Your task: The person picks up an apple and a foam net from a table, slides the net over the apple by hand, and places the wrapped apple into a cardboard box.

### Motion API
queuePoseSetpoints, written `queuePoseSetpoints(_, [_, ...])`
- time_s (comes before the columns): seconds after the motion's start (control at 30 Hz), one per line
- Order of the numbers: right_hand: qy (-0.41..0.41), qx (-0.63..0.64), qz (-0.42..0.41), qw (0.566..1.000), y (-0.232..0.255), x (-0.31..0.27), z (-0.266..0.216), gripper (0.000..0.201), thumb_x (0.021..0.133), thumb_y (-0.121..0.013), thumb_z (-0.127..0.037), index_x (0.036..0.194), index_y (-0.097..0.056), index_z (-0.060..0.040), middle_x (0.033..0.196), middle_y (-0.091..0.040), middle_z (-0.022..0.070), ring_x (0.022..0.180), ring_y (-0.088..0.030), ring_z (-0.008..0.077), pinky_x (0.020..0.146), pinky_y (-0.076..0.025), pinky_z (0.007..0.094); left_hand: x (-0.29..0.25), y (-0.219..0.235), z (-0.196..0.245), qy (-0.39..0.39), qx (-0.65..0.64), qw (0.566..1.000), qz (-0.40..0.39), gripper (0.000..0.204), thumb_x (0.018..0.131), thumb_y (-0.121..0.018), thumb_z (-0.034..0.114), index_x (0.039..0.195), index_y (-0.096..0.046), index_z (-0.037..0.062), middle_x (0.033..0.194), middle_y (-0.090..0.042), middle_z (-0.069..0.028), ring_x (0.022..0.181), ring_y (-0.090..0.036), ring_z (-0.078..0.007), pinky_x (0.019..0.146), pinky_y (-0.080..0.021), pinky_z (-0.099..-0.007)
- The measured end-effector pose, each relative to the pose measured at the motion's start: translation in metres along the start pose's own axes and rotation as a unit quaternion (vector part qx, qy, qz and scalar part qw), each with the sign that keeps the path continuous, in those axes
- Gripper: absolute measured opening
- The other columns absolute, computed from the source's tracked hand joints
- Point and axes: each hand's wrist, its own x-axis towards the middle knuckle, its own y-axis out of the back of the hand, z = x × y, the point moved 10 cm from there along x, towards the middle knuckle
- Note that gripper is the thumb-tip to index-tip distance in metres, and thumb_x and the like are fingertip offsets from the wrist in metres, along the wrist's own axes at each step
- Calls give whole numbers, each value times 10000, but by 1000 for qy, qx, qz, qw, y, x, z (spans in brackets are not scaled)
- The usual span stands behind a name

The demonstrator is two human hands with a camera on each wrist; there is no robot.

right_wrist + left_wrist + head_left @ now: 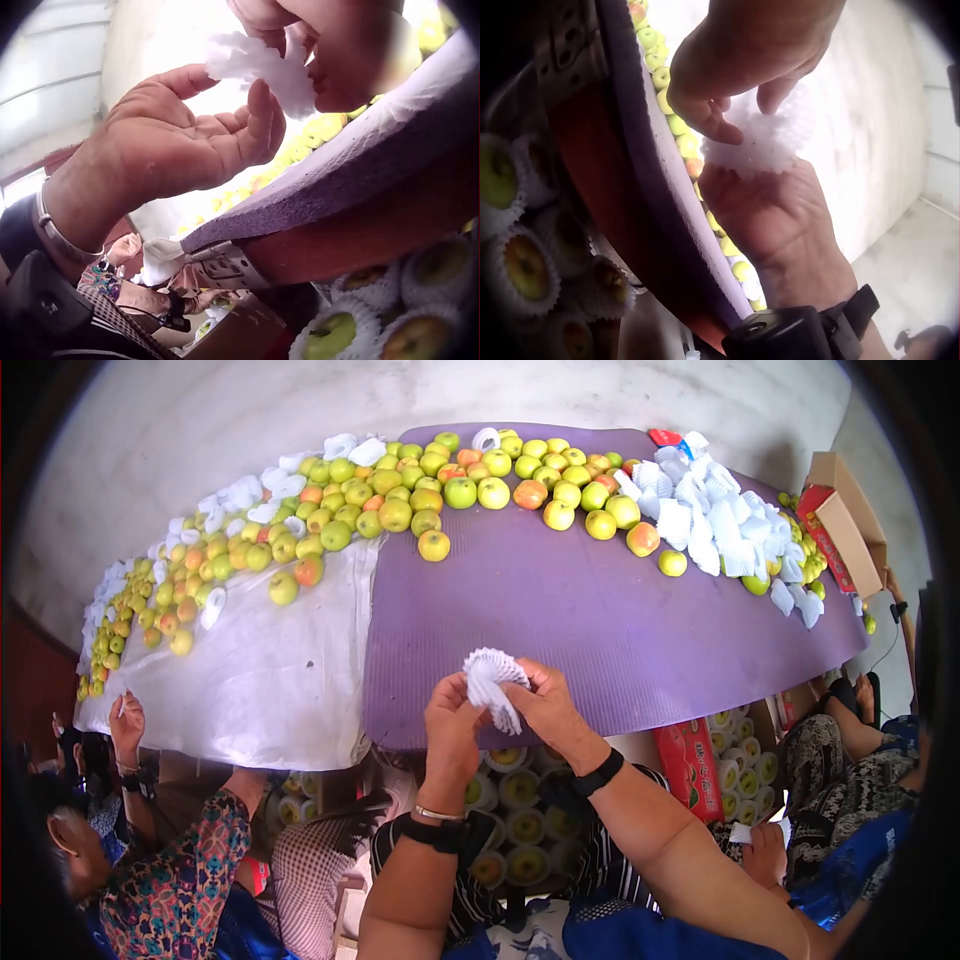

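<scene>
A white foam fruit net (490,682) is held up between both hands over the near edge of the purple-covered table (470,630). My left hand (457,722) pinches it from the left with thumb and fingers. On the other side my right hand (548,705) grips it between thumb and fingertips. In the left wrist view the net (761,135) looks bunched, its rim ridged, and no fruit shows in it. The right wrist view has the same net (262,71) stretched between the fingertips of the two hands.
Loose apples (395,513) lie in a long band along the table's back. More foam nets (715,510) are heaped at the right rear. Below the table edge, netted apples (520,790) fill a box near my knees. Other people sit left and right; a red carton (688,765) stands nearby.
</scene>
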Motion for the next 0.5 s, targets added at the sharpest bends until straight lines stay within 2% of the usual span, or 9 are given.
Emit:
queuePoseSetpoints(0.07, [2,102,-1,995,-3,-1,-4,221,834,-533,-8,1045,-584,30,939,-612,16,839,-549,69,765,-454,225,3,7,-2,4,-15,1000,13,209,806,-466,-41,1010,-504,-14,951,-591,-90,822,-601,-164,722,-497,-272])
queuePoseSetpoints(0.13, [-7,134,-14,991,-1,2,3,234,834,-524,-3,1060,-575,29,962,-611,29,866,-556,87,792,-452,241,6,14,-9,26,-54,998,15,239,845,-469,18,1080,-492,-22,1060,-577,-124,953,-591,-212,814,-493,-332])
queuePoseSetpoints(0.2, [-16,166,-29,986,0,3,3,248,833,-515,2,1075,-565,28,985,-611,42,894,-563,105,819,-450,258,8,18,-12,37,-64,997,16,244,857,-461,32,1093,-488,-22,1079,-573,-131,965,-589,-223,826,-490,-341])
queuePoseSetpoints(0.27, [-23,313,-45,949,-4,3,-5,280,842,-530,-41,1113,-534,28,1045,-600,80,970,-567,164,877,-434,296,11,21,-16,47,-74,996,17,249,869,-452,45,1107,-484,-21,1098,-570,-137,977,-587,-234,838,-488,-349])
queuePoseSetpoints(0.3, [-24,312,-46,949,-3,3,-5,280,842,-530,-41,1113,-534,28,1045,-600,80,970,-567,164,877,-434,296,13,21,-20,55,-125,990,19,248,884,-437,63,1113,-483,-19,1111,-565,-138,995,-578,-239,857,-478,-358])
queuePoseSetpoints(0.37, [-26,456,-112,883,-13,2,-12,330,848,-552,-106,1142,-500,35,1097,-582,122,1030,-554,219,925,-413,336,13,21,-24,63,-176,982,21,249,898,-422,82,1119,-481,-17,1124,-560,-139,1014,-568,-244,876,-469,-368])
queuePoseSetpoints(0.43, [-47,485,-103,867,-18,1,-14,327,852,-562,-142,1124,-504,30,1072,-586,124,1017,-558,222,912,-425,342,8,6,-28,107,-287,951,-27,258,919,-393,114,1129,-480,-9,1148,-548,-139,1054,-543,-241,909,-448,-377])
queuePoseSetpoints(0.5, [-66,513,-93,851,-14,4,-2,328,856,-573,-178,1105,-508,26,1048,-589,127,1003,-562,224,898,-438,348,3,-4,-26,132,-303,943,-37,257,920,-389,111,1131,-475,-7,1141,-550,-136,1061,-538,-233,916,-439,-379])
